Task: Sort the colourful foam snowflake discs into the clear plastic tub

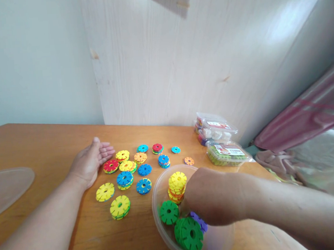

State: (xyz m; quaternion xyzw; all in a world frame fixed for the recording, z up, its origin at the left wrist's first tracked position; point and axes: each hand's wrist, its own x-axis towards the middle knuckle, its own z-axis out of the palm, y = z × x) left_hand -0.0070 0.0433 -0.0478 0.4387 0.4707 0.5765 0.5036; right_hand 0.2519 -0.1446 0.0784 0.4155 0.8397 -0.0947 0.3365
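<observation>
My left hand (93, 159) rests on its edge on the table, fingers stretched out beside stacks of slotted plastic discs. A red disc (111, 166) and a yellow disc (122, 156) are nearest to its fingers. My right hand (210, 194) reaches down into a round clear plastic tub (157, 214); its fingers are hidden behind the back of the hand. Inside the tub are a yellow and orange stack of discs (177, 184), green discs (190, 235) and partly covered purple discs (200, 221).
Several stacked blue discs (144, 185) and a small orange disc (188, 161) lie on the wooden table (53, 143). Clear lidded boxes (228, 153) stand at the back right. A clear round lid (10, 189) lies at the left. A pale board wall (152, 83) rises behind.
</observation>
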